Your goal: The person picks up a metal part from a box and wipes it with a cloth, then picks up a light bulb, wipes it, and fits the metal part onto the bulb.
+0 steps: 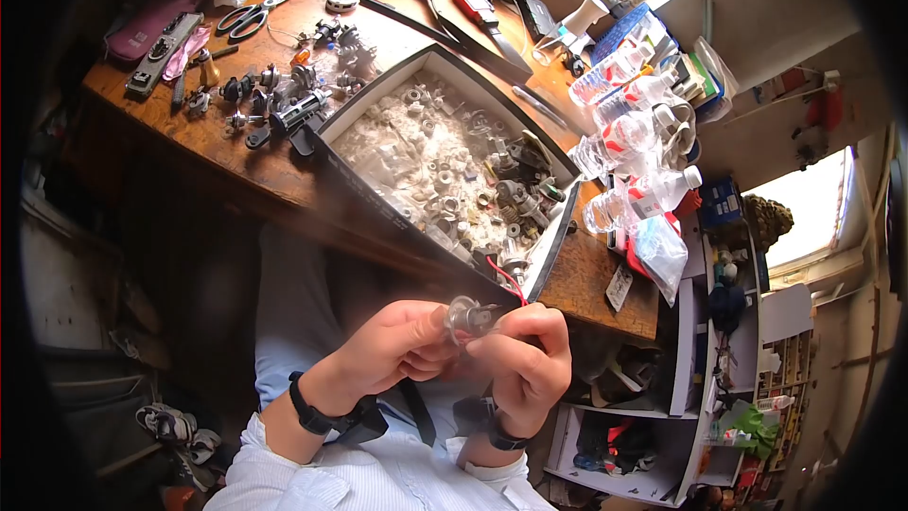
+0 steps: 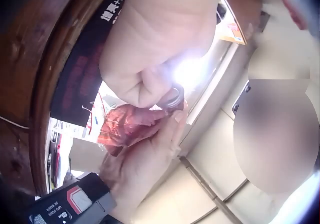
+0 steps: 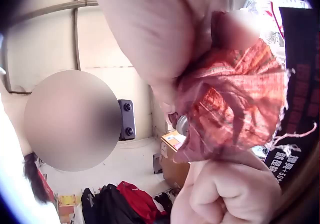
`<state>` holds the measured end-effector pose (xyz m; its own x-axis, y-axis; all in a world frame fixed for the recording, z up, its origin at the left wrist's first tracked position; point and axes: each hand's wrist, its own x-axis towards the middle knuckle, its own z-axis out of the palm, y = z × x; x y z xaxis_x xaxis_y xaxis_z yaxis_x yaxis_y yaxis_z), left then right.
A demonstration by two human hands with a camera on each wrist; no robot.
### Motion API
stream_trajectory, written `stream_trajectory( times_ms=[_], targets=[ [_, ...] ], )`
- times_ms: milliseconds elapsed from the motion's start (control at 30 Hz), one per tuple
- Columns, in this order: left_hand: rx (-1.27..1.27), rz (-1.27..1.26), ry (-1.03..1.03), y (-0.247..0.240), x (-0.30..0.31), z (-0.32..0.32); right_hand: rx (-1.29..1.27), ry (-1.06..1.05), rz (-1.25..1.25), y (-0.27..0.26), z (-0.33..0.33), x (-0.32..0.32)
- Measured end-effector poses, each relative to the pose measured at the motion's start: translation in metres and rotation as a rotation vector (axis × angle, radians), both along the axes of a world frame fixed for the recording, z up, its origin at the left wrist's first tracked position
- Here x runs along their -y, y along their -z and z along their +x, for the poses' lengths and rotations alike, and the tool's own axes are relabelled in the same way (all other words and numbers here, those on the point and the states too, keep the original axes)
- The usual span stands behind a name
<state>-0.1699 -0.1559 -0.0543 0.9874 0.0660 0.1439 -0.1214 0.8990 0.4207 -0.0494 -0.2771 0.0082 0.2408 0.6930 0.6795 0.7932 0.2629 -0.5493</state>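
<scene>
In the head view, my left hand pinches a small lamp bulb with a round metal flange, in front of the box's near corner. My right hand is close beside it, fingers curled at the bulb's other end. Both wrist views show a crumpled red-orange cloth between the hands, gathered in the right hand's fingers. The bulb's metal ring shows by the left fingertips; the cloth and fingers hide the rest.
An open box full of bulbs and small parts stands on the wooden table. Several metal bulb fittings lie left of it, with scissors behind. Plastic bottles line the right side, above a shelf unit.
</scene>
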Motion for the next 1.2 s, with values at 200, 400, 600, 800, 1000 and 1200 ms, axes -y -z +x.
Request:
stream_trajectory(
  times_ms=[200,400,600,800,1000,1200],
  targets=[
    [-0.113,0.443,-0.367,-0.001,0.007,0.009,-0.230,0.118,-0.047,0.001,-0.020,-0.005],
    [-0.223,0.988,-0.802,-0.005,0.011,0.011,-0.186,0.380,-0.077,0.003,-0.034,-0.011],
    [-0.132,0.569,-0.422,-0.001,0.004,0.005,-0.181,0.178,-0.154,-0.012,-0.017,-0.002],
    [-0.057,0.254,-0.123,-0.011,0.003,0.004,-0.018,-0.052,-0.057,-0.006,0.008,0.003],
    [-0.129,0.393,-0.287,-0.001,-0.002,0.014,-0.277,0.056,0.137,0.014,0.022,0.009],
    [-0.151,0.329,-0.361,-0.001,-0.013,0.009,-0.823,0.302,0.474,0.016,0.033,0.020]
  ],
)
